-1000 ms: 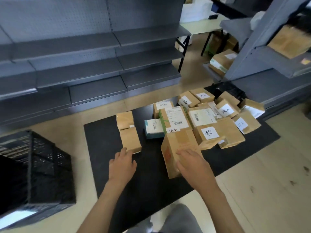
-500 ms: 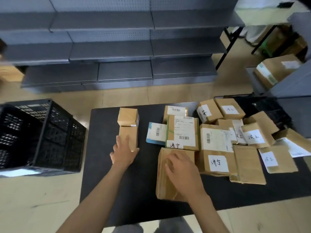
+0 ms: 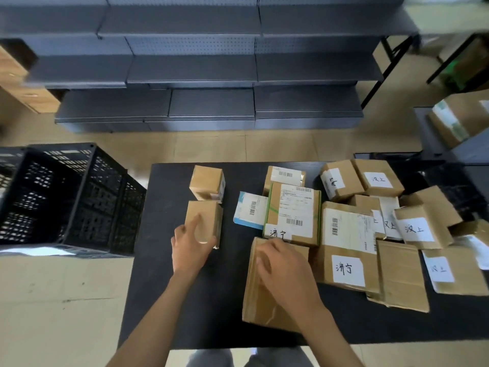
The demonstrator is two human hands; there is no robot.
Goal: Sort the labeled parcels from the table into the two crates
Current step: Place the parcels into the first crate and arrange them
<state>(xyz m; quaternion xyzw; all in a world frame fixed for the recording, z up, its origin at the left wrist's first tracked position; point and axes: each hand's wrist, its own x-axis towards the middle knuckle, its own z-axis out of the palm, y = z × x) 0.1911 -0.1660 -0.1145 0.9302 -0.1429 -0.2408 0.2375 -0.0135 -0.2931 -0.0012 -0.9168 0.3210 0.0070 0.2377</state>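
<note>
Several brown labeled parcels lie on the black table. My left hand grips the near end of a small plain parcel, thumb on its top. Behind it stands another small parcel. My right hand lies on top of a flat plain cardboard parcel at the table's front, fingers curled over its far part. A black crate stands on the floor at the left. A second black crate shows at the right, partly hidden behind the pile of parcels.
Parcels with handwritten white labels crowd the table's right half; a white and blue box sits mid-table. Grey shelving stands beyond the table. A shelf with a carton is at the right.
The view has swung left and down, bringing the left crate into view. My left hand moved forward onto the small parcel. The flat parcel under my right hand now lies flat on the table.
</note>
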